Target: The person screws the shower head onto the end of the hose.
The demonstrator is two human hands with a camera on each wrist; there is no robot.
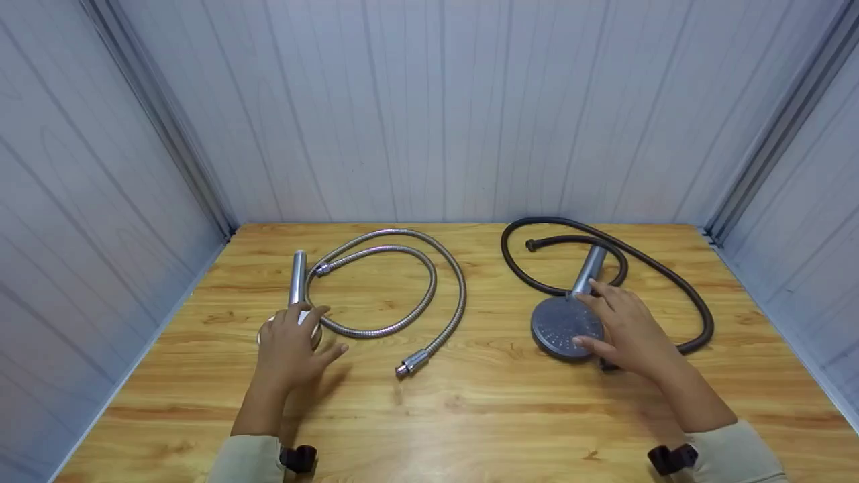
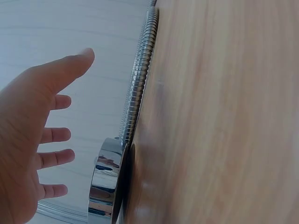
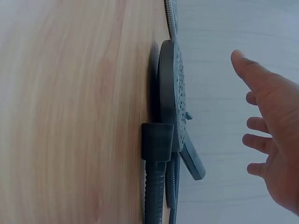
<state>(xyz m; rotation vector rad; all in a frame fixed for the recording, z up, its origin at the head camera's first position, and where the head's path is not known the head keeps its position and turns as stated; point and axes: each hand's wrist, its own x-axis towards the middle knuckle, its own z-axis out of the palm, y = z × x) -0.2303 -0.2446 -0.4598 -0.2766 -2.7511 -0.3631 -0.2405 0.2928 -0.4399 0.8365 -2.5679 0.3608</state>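
Observation:
My left hand (image 1: pixel 292 349) hovers over a chrome shower head (image 1: pixel 298 278), its fingers spread and relaxed. In the left wrist view a gap separates the hand (image 2: pixel 32 126) from the shiny rim of the shower head (image 2: pixel 105 182). Over a dark grey shower head (image 1: pixel 562 325) is my right hand (image 1: pixel 631 332), fingers loosely bent and holding nothing. The right wrist view shows that hand (image 3: pixel 275 135) apart from the dark shower head (image 3: pixel 172 93), whose nozzle face points up and whose handle tilts upward. The left hand covers most of the chrome head's disc.
A chrome shower hose (image 1: pixel 463 288) lies coiled right of the chrome shower head. Around the dark shower head loops a black hose (image 1: pixel 684 288), one end fitting near the right hand. The wooden table (image 1: pixel 443 436) is bounded by pale panel walls (image 1: pixel 429 114) behind and at both sides.

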